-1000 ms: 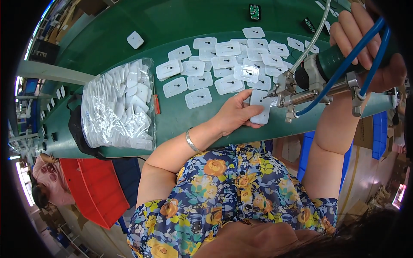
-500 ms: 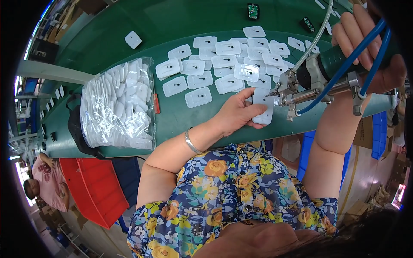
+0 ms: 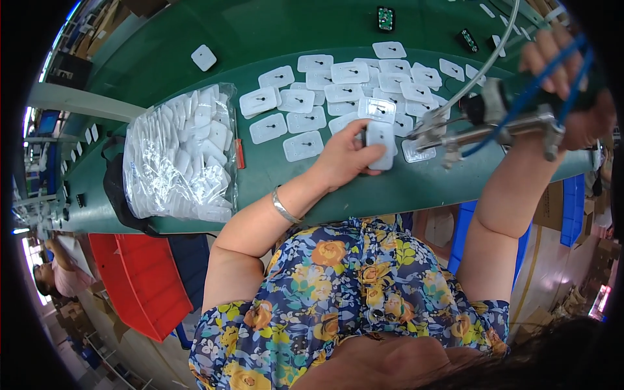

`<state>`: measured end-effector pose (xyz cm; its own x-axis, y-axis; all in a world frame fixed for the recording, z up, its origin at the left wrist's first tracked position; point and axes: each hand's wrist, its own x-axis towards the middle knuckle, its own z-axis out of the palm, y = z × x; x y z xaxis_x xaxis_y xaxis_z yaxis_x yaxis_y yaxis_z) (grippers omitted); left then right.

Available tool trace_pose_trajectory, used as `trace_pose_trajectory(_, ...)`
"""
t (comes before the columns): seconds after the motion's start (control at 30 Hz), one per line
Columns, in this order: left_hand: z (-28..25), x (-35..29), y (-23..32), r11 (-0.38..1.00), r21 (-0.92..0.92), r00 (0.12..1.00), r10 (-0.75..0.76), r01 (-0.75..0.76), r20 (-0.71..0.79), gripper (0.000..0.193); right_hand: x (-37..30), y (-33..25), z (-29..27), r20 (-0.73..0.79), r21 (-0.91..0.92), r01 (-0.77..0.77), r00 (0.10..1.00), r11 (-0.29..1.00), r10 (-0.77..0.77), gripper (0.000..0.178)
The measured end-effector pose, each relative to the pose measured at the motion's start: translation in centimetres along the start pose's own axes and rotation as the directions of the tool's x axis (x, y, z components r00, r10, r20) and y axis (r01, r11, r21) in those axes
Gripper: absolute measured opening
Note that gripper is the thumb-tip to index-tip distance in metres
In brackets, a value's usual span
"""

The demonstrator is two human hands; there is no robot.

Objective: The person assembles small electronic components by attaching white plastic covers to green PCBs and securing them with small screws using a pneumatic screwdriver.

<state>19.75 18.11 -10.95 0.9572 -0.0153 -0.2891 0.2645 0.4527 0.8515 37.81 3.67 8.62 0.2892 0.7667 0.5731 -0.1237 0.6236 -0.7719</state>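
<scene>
Left hand [image 3: 344, 156] pinching white plate [image 3: 380, 138], right hand [image 3: 588, 120] gripping tool [image 3: 534, 123]; bag [image 3: 229, 93] full of plates [image 3: 185, 159]

Workbench [image 3: 273, 179] is green. On it: white plates [image 3: 303, 148] with black marks. At its near side: red bin [image 3: 146, 286]; navy shirt [image 3: 354, 286], orange and yellow floral print.

Tool [image 3: 474, 134] blocks right; near table [image 3: 390, 193] open

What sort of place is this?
Likely a small-parts assembly workshop: a green workbench spread with flat white pieces, a hose-fed metal tool, and an exposed circuit board farther back.
</scene>
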Motion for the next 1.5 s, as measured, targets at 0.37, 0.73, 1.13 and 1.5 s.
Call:
trace_pose_trajectory(0.37, 0.4, 0.0, 0.3, 0.965, -0.262, 1.000, -0.009, 0.013, 0.016, 0.044, 0.5, 2.1, 3.6, -0.069, -0.113, 0.016, 0.997, 0.993, -0.024, 0.060)
trace_pose_trajectory(0.73, 1.1, 0.1, 0.6, 0.958, -0.288, 1.000, -0.012, 0.020, 0.029, 0.042, 0.5, 2.5, 4.1, -0.132, -0.237, 0.038, 0.989, 0.971, -0.071, 0.057)
trace_pose_trajectory(1.13, 1.3, 0.2, 0.4, 0.929, -0.359, 0.996, -0.084, 0.083, 0.014, 0.042, 0.8, 3.7, 7.1, -0.178, -0.357, 0.062, 0.975, 0.932, -0.134, 0.055)
trace_pose_trajectory(1.5, 0.4, 0.3, -0.3, 0.912, -0.411, 0.998, 0.037, -0.010, 0.059, 0.047, 0.0, 2.4, 5.0, -0.227, -0.480, 0.069, 0.953, 0.875, -0.200, 0.053)
